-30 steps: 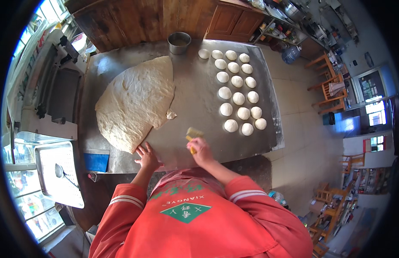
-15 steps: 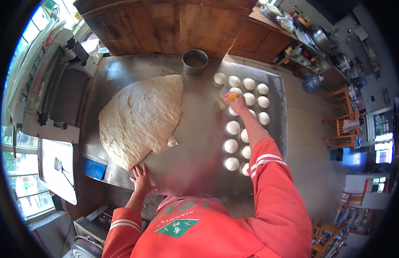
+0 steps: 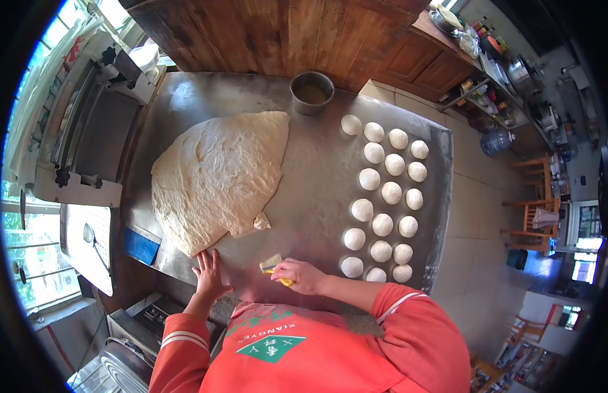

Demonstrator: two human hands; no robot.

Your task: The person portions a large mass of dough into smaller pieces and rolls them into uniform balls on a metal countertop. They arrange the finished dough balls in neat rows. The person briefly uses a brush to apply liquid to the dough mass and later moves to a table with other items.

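My right hand (image 3: 302, 276) is closed round the yellow handle of a brush (image 3: 272, 263), its pale bristles over the metal tabletop (image 3: 310, 216) near the front edge. My left hand (image 3: 210, 276) lies with fingers spread on the table's front edge, its fingertips by the lowest tip of a large slab of dough (image 3: 219, 177). A small scrap of dough (image 3: 262, 221) sticks out at the slab's right side. Several round dough balls (image 3: 382, 224) stand in rows on the right part of the table, apart from one another.
A metal pot (image 3: 312, 93) with liquid in it stands at the table's back edge, before a wooden cabinet (image 3: 271, 39). A blue flat scraper (image 3: 142, 245) lies at the left front corner. Left of the table is a machine (image 3: 101, 144) with rollers.
My right hand has brought the brush from among the dough balls back toward me and left, to the table's front. The left hand stays by the dough slab's tip. The view has shifted slightly.
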